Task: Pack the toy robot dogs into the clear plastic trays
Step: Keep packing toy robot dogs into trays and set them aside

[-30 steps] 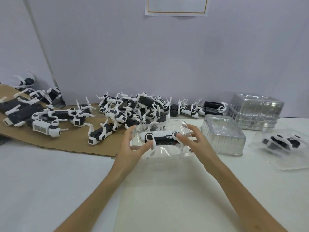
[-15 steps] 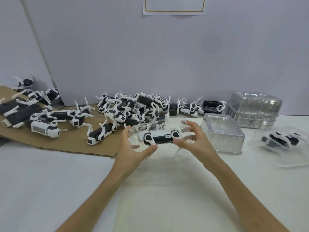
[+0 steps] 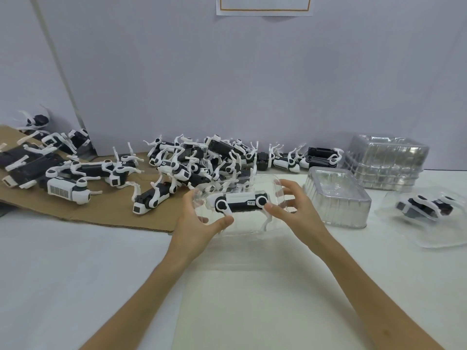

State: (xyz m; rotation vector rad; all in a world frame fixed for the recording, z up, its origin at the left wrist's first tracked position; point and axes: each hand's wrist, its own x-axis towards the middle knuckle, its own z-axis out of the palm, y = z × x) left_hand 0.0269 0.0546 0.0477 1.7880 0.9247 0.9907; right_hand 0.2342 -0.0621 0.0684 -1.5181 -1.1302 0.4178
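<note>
With left hand point(image 3: 199, 224) and right hand point(image 3: 297, 214) gripping opposite ends of the clear plastic tray point(image 3: 252, 180), thumbs should press the toy robot dog point(image 3: 240, 202) in evenly, legs tucked.

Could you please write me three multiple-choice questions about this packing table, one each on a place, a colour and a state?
1. Where does the finished tray lie? A. far left B. far right C. on the wall
2. What colours are the toy dogs? A. black and white B. red and yellow C. green
3. What is in the held tray? A. nothing B. three dogs C. one dog

Answers: 1 B, it rests on the table at the far right; 2 A, each shows white shells on a black body; 3 C, the left hand and right hand grip it around a single dog.
</note>
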